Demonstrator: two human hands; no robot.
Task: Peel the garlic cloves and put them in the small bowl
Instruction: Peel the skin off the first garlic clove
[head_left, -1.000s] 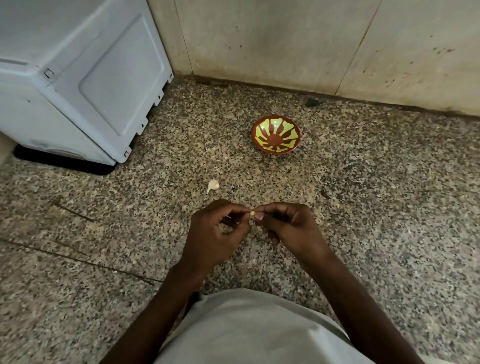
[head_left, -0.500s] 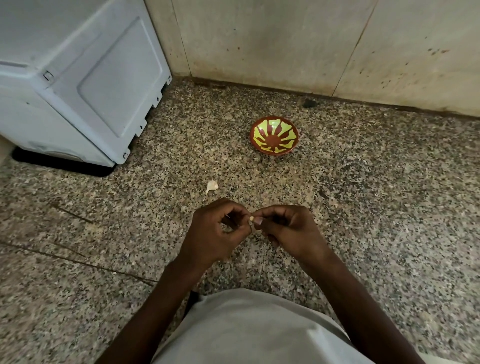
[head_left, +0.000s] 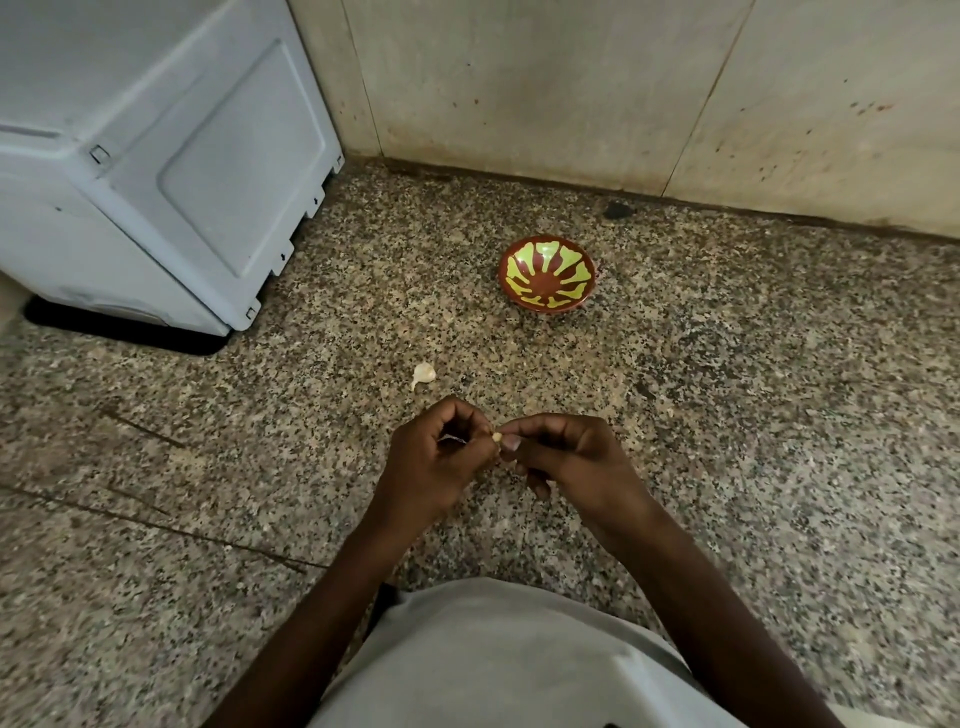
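Head view, looking down at a speckled stone floor (head_left: 727, 415). I saw both hands meeting low in the centre of the frame. The left hand (head_left: 431, 462) had its fingers curled in, thumb and forefinger pinching a small pale garlic clove (head_left: 497, 437) at its tip. The right hand (head_left: 566, 457) came in from the other side, fingers likewise curled, thumb and forefinger closed on the same clove, so the two pinches met on it. Only a sliver of the clove showed between the fingertips; I could not tell how much skin remained on it.

A second garlic clove (head_left: 423, 374), unpeeled by the look of it, with a short tail, lay on the floor just beyond the left hand, apart from it. The small bowl (head_left: 546, 274), red-brown with yellow-green rays, sat further out, near the wall (head_left: 571, 93), well apart from both hands. I noted nothing visible inside it.

A grey-white appliance (head_left: 156, 156) stood at the far left against the wall. A pale garment (head_left: 493, 665) filled the bottom edge.
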